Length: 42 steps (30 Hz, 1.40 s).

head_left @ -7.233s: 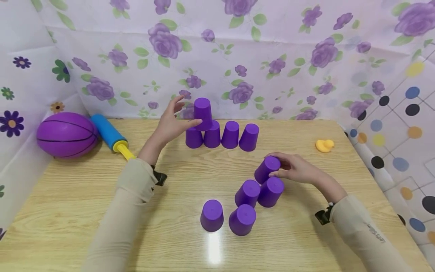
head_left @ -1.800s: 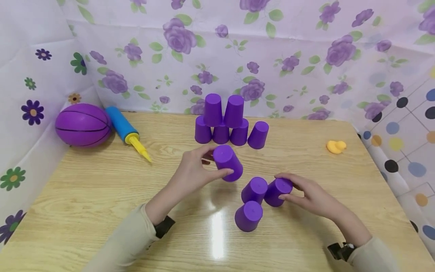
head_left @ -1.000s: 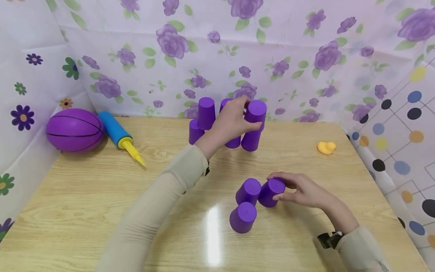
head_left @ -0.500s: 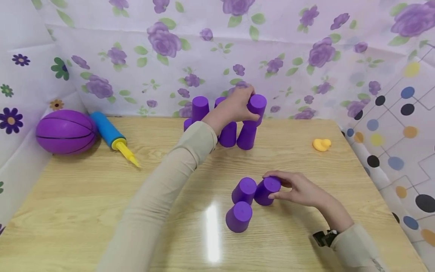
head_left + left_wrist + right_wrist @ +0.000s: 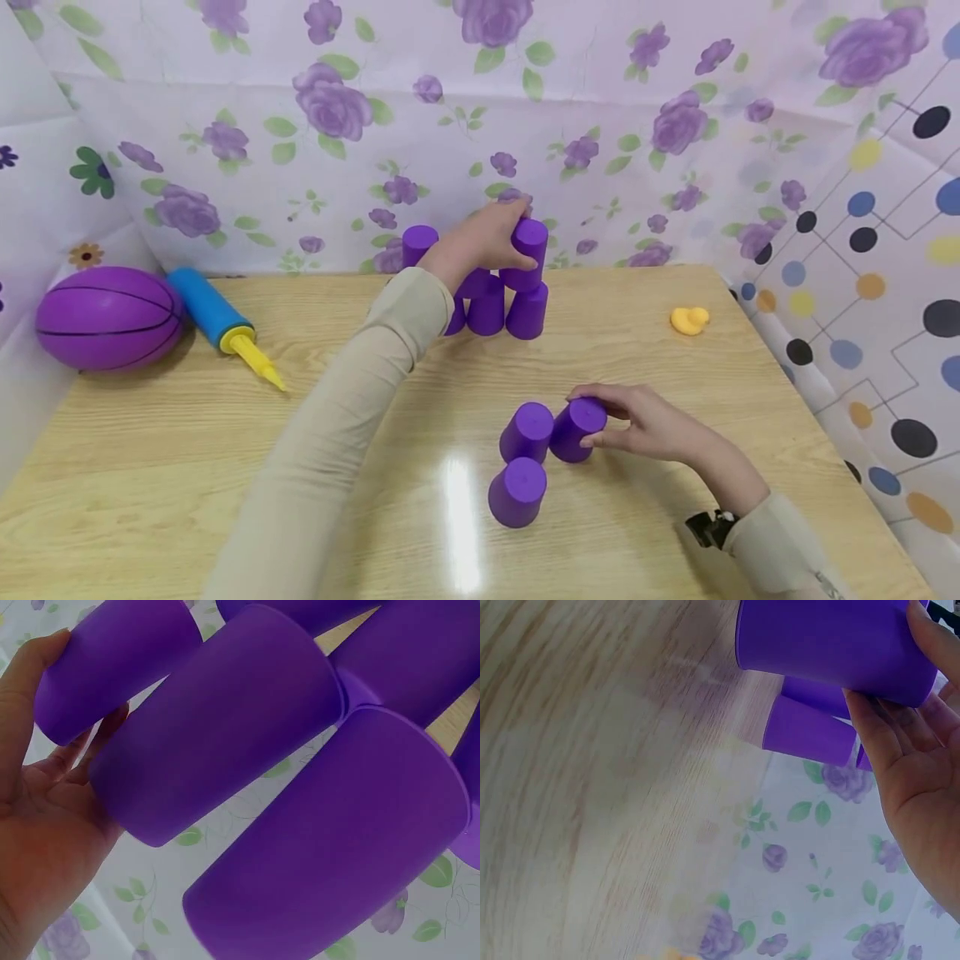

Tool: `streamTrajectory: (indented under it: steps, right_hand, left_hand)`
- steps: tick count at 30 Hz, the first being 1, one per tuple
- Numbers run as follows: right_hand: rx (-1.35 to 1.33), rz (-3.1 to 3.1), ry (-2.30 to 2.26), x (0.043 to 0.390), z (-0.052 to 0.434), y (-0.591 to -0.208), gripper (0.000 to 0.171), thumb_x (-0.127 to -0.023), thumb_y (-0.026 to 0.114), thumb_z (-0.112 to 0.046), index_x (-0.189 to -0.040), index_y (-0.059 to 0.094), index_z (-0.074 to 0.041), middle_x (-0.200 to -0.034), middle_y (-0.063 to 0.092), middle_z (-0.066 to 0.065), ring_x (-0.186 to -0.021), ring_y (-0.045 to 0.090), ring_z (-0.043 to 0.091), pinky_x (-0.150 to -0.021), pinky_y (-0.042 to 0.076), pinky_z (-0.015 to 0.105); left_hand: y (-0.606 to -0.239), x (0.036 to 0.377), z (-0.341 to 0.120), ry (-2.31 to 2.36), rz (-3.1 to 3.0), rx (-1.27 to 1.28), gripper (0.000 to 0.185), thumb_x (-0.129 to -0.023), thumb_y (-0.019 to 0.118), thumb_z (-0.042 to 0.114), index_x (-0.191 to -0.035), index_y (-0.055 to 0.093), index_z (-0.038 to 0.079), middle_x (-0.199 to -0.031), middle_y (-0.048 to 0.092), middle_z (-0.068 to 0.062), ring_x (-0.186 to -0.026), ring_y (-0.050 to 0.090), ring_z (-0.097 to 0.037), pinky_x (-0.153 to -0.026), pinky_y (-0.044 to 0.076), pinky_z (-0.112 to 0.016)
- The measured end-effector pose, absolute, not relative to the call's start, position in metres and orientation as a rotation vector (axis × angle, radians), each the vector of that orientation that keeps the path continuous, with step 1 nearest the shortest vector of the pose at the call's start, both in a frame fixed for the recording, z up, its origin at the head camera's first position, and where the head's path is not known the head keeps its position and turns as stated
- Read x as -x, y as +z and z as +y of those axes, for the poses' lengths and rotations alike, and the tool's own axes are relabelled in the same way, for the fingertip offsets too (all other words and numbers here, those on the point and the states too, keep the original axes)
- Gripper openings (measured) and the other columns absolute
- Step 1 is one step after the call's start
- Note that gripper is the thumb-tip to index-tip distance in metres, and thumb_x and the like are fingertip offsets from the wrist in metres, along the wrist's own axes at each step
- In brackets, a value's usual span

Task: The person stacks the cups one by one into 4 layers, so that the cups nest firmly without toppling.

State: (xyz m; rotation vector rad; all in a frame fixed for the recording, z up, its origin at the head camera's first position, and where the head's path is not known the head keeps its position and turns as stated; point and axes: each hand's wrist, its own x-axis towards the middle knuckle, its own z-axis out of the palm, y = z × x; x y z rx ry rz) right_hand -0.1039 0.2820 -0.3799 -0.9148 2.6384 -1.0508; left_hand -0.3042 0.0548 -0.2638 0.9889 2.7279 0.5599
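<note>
My left hand (image 5: 483, 237) grips an upside-down purple cup (image 5: 529, 250) at the right end of a second tier. Thumb and fingers lie on either side of that cup (image 5: 120, 667) in the left wrist view. Two more second-tier cups stand beside it, partly behind my hand and sleeve. Below them is the bottom row, whose right-end cup (image 5: 527, 312) shows plainly. Nearer me, my right hand (image 5: 648, 421) holds another upside-down cup (image 5: 576, 433) between thumb and fingers. Left of it stand a cup (image 5: 527, 435) and a nearer cup (image 5: 517, 493).
A purple ball (image 5: 108, 321) and a blue-and-yellow hand pump (image 5: 210, 310) lie at the left of the wooden table (image 5: 150, 483). A yellow rubber duck (image 5: 688, 320) sits back right. Floral cloth (image 5: 480, 150) hangs close behind the stacked cups.
My left hand carried a cup from the front to the second tier's right end, and it has lowered onto the row. Earlier, fewer cups were stacked. My right hand now holds a different front cup.
</note>
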Motion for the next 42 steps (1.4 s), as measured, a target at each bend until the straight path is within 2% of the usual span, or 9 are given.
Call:
streamTrajectory:
  steps: [4,10,19,26,30,34,37,42]
  right_hand:
    - [0.92,2.635,-1.067,0.103,0.282,-0.381,0.05,-0.083,0.071,-0.027,-0.124,0.055,-0.005,-0.115,0.064,0.006,-0.102,0.062,0.012,-0.087,0.052,0.028]
    - [0.92,2.622,-1.087,0.104,0.282,-0.382,0.05,-0.083,0.071,-0.025,-0.125,0.054,-0.004,-0.113,0.064,0.005,-0.101,0.062,0.011,-0.086,0.052,0.028]
    - [0.902,2.626,-1.12,0.103,0.281,-0.383,0.051,-0.081,0.073,-0.021,-0.125,0.055,-0.004,-0.113,0.065,0.006,-0.101,0.062,0.01,-0.086,0.052,0.028]
    - [0.889,2.615,-1.129,0.103,0.28,-0.383,0.052,-0.081,0.073,-0.022,-0.126,0.054,-0.003,-0.114,0.064,0.006,-0.102,0.061,0.01,-0.087,0.052,0.027]
    - [0.893,2.616,-1.145,0.103,0.278,-0.385,0.052,-0.08,0.074,-0.021,-0.125,0.055,-0.003,-0.114,0.064,0.007,-0.102,0.062,0.011,-0.087,0.052,0.027]
    - [0.891,2.629,-1.147,0.102,0.278,-0.386,0.05,-0.08,0.074,-0.019,-0.124,0.056,-0.003,-0.114,0.064,0.008,-0.102,0.062,0.011,-0.087,0.052,0.027]
    - [0.875,2.632,-1.15,0.101,0.278,-0.387,0.049,-0.08,0.074,-0.019,-0.124,0.056,-0.004,-0.113,0.065,0.007,-0.102,0.061,0.01,-0.087,0.051,0.026]
    - [0.851,2.637,-1.154,0.1,0.277,-0.387,0.049,-0.081,0.073,-0.02,-0.123,0.056,-0.004,-0.113,0.064,0.004,-0.101,0.061,0.01,-0.088,0.051,0.027]
  left_hand:
    - [-0.266,0.304,0.053,0.549,2.737,-0.988,0.075,-0.08,0.072,0.037,-0.136,0.036,0.005,-0.132,0.049,-0.008,-0.12,0.049,-0.023,-0.103,0.038,-0.032]
    - [-0.263,0.303,0.05,0.467,2.726,-0.946,0.069,-0.08,0.072,0.038,-0.131,0.039,0.006,-0.132,0.048,-0.009,-0.121,0.047,-0.025,-0.104,0.037,-0.034]
    - [-0.263,0.299,0.051,0.342,2.763,-0.904,0.072,-0.081,0.068,0.046,-0.135,0.036,0.011,-0.139,0.044,-0.007,-0.125,0.044,-0.029,-0.106,0.034,-0.04]
    - [-0.263,0.298,0.049,0.331,2.773,-0.915,0.069,-0.082,0.068,0.042,-0.135,0.036,0.012,-0.138,0.046,-0.006,-0.127,0.042,-0.023,-0.11,0.022,-0.048]
    - [-0.265,0.297,0.045,0.326,2.776,-0.923,0.074,-0.081,0.069,0.044,-0.138,0.034,0.012,-0.137,0.047,-0.006,-0.128,0.042,-0.023,-0.11,0.021,-0.05]
    - [-0.267,0.296,0.041,0.353,2.8,-0.953,0.081,-0.08,0.069,0.044,-0.144,0.028,0.013,-0.145,0.039,-0.007,-0.133,0.035,-0.025,-0.111,0.017,-0.051]
    - [-0.268,0.294,0.038,0.379,2.852,-0.99,0.08,-0.08,0.07,0.044,-0.143,0.029,0.016,-0.147,0.035,-0.007,-0.134,0.032,-0.027,-0.11,0.016,-0.048]
    - [-0.27,0.283,0.035,0.438,2.959,-1.085,0.069,-0.082,0.068,0.043,-0.139,0.037,0.017,-0.142,0.04,-0.006,-0.133,0.032,-0.026,-0.112,0.015,-0.041]
